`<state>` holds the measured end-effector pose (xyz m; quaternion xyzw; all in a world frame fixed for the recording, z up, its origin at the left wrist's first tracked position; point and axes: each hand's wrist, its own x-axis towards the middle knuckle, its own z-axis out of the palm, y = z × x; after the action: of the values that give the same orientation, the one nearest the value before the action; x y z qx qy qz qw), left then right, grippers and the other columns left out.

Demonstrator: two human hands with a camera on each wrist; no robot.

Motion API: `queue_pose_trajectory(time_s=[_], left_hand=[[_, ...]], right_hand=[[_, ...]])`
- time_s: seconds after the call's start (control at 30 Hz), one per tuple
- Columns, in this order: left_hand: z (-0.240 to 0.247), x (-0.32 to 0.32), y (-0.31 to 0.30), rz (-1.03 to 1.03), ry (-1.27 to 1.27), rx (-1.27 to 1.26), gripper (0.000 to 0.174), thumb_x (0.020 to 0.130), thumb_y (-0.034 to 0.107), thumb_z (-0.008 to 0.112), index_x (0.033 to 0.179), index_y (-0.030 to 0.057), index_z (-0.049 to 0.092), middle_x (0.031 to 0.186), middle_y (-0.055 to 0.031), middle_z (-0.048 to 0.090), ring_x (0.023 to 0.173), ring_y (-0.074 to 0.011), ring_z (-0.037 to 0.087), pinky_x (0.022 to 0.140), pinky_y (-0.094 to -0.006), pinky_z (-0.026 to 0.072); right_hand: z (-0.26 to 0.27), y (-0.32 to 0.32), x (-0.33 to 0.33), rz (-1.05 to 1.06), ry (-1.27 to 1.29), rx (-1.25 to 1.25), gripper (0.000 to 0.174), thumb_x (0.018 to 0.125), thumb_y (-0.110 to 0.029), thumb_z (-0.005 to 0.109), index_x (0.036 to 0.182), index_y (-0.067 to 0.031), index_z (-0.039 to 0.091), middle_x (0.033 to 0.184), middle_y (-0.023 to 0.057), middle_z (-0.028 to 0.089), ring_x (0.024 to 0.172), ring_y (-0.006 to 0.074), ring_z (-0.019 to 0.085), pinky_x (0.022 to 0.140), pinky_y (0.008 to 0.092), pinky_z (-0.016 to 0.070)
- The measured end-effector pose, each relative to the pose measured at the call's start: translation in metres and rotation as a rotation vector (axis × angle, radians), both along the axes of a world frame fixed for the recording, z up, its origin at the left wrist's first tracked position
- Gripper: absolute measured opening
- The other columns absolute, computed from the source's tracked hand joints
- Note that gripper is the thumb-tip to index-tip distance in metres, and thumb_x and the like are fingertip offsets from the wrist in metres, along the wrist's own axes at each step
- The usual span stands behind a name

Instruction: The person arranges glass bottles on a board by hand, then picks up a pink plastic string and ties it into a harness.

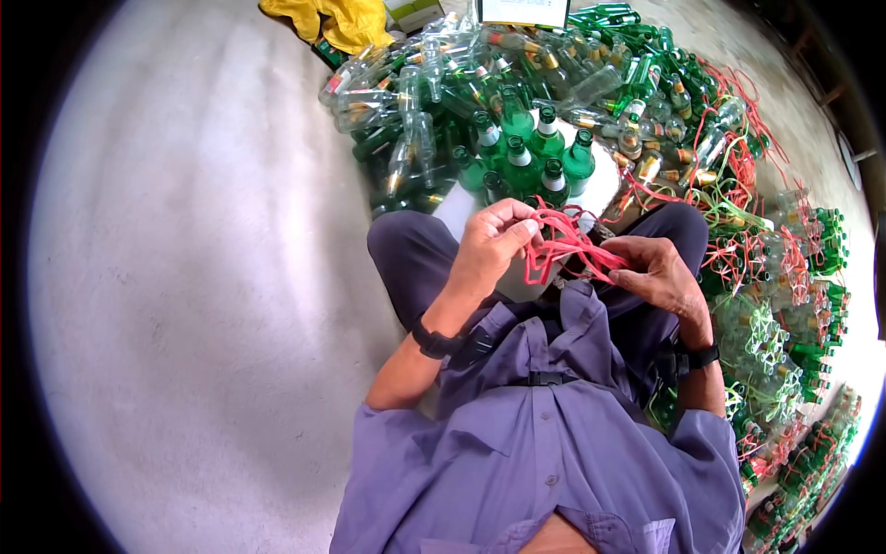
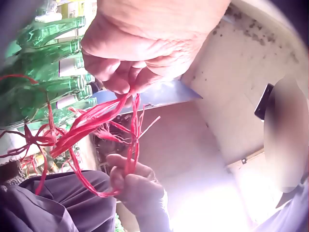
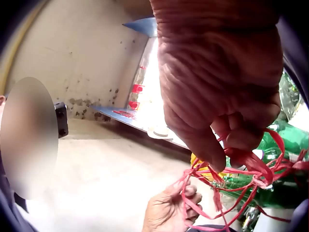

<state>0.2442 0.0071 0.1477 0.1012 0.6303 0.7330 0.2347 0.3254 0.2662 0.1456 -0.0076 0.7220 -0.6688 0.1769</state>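
Observation:
A tangle of red plastic string (image 1: 568, 242) is stretched between both hands above the lap. My left hand (image 1: 489, 249) pinches its left end between thumb and fingers, and in the left wrist view the strands hang from those fingertips. At the other side my right hand (image 1: 657, 273) grips the string with curled fingers. Knots and loops (image 3: 260, 181) show below the right hand in the right wrist view. Just past the hands stands a group of upright green glass bottles (image 1: 519, 164), several with white neck labels, on a white surface (image 1: 602, 185) between the knees.
A large heap of loose clear and green bottles (image 1: 429, 69) lies beyond. More red string (image 1: 738, 157) trails over its right side. Bottle bundles tied with red and pale green string (image 1: 775, 342) line the right. A yellow bag (image 1: 346, 23) lies at the back, left of the heap.

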Motion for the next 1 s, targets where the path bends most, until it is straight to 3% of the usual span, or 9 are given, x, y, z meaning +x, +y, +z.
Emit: queue_pose_trajectory(time_s=[0.17, 0.27, 0.33, 0.57, 0.67, 0.8, 0.9, 0.93, 1.0], left_hand=[[0.001, -0.007, -0.007, 0.095, 0.059, 0.147, 0.012, 0.092, 0.010, 0.060, 0.095, -0.0004, 0.064, 0.080, -0.0062, 0.067, 0.062, -0.0086, 0.054, 0.063, -0.0222, 0.0430], [0.000, -0.011, -0.009, 0.135, -0.005, 0.218, 0.010, 0.092, 0.009, 0.060, 0.093, -0.0002, 0.063, 0.075, -0.0043, 0.062, 0.059, -0.0098, 0.053, 0.057, -0.0231, 0.0426], [-0.002, -0.012, -0.010, 0.155, -0.057, 0.270, 0.009, 0.092, 0.008, 0.060, 0.093, 0.0001, 0.062, 0.073, -0.0030, 0.060, 0.058, -0.0090, 0.051, 0.053, -0.0226, 0.0414], [0.005, -0.008, -0.019, 0.108, -0.061, 0.110, 0.005, 0.090, 0.006, 0.062, 0.092, 0.0015, 0.062, 0.066, 0.0021, 0.053, 0.050, -0.0038, 0.042, 0.045, -0.0193, 0.0311], [0.011, -0.009, -0.025, 0.065, -0.007, 0.006, 0.006, 0.088, 0.006, 0.063, 0.093, 0.0017, 0.062, 0.067, 0.0027, 0.053, 0.051, -0.0033, 0.042, 0.046, -0.0192, 0.0308], [0.011, -0.010, -0.031, 0.049, 0.087, -0.100, 0.010, 0.086, 0.004, 0.064, 0.096, 0.0013, 0.063, 0.071, 0.0026, 0.056, 0.054, -0.0027, 0.044, 0.048, -0.0184, 0.0325], [0.014, -0.009, -0.035, 0.073, 0.159, -0.181, 0.012, 0.086, 0.003, 0.064, 0.097, 0.0004, 0.064, 0.073, 0.0022, 0.058, 0.056, -0.0025, 0.044, 0.050, -0.0183, 0.0334], [0.013, -0.010, -0.036, 0.073, 0.159, -0.179, 0.012, 0.086, 0.003, 0.064, 0.097, 0.0004, 0.064, 0.073, 0.0022, 0.058, 0.056, -0.0025, 0.044, 0.050, -0.0183, 0.0334], [0.010, -0.012, -0.041, 0.149, 0.217, -0.213, 0.011, 0.086, 0.004, 0.063, 0.097, -0.0005, 0.065, 0.073, 0.0024, 0.058, 0.054, -0.0022, 0.044, 0.050, -0.0182, 0.0337]], right_hand=[[-0.006, -0.001, -0.003, -0.010, 0.077, 0.198, 0.035, 0.084, -0.004, 0.065, 0.118, 0.0042, 0.064, 0.092, 0.0061, 0.069, 0.084, 0.0083, 0.060, 0.076, 0.0259, 0.0509], [-0.007, -0.004, -0.004, -0.071, 0.269, 0.213, 0.036, 0.083, -0.004, 0.066, 0.118, 0.0044, 0.063, 0.091, 0.0092, 0.068, 0.082, 0.0123, 0.062, 0.074, 0.0280, 0.0512], [0.001, -0.004, -0.005, -0.083, 0.316, 0.421, 0.034, 0.084, -0.005, 0.068, 0.116, 0.0046, 0.064, 0.092, 0.0114, 0.068, 0.082, 0.0156, 0.063, 0.074, 0.0300, 0.0518], [-0.026, -0.001, -0.006, -0.335, 0.281, 0.253, 0.023, 0.089, -0.006, 0.066, 0.110, 0.0041, 0.067, 0.093, 0.0103, 0.070, 0.077, 0.0118, 0.062, 0.071, 0.0272, 0.0511], [-0.026, 0.007, -0.010, -0.438, 0.321, 0.438, 0.024, 0.092, -0.007, 0.065, 0.113, 0.0030, 0.068, 0.090, 0.0079, 0.070, 0.079, 0.0106, 0.062, 0.071, 0.0255, 0.0503], [-0.031, 0.030, -0.020, -0.582, 0.415, 0.447, 0.026, 0.095, -0.014, 0.064, 0.115, 0.0013, 0.068, 0.090, 0.0072, 0.070, 0.082, 0.0102, 0.061, 0.073, 0.0275, 0.0499], [-0.016, 0.047, -0.027, -0.708, 0.336, 0.382, 0.035, 0.099, -0.031, 0.059, 0.107, 0.0007, 0.071, 0.074, 0.0009, 0.066, 0.062, 0.0087, 0.056, 0.056, 0.0254, 0.0437], [-0.012, 0.052, -0.028, -0.709, 0.336, 0.384, 0.035, 0.099, -0.031, 0.059, 0.107, 0.0007, 0.071, 0.074, 0.0009, 0.066, 0.062, 0.0087, 0.056, 0.056, 0.0254, 0.0437], [-0.009, 0.067, -0.031, -0.809, 0.205, 0.055, 0.037, 0.099, -0.035, 0.058, 0.097, 0.0001, 0.072, 0.065, -0.0036, 0.058, 0.051, 0.0045, 0.046, 0.046, 0.0215, 0.0338]])
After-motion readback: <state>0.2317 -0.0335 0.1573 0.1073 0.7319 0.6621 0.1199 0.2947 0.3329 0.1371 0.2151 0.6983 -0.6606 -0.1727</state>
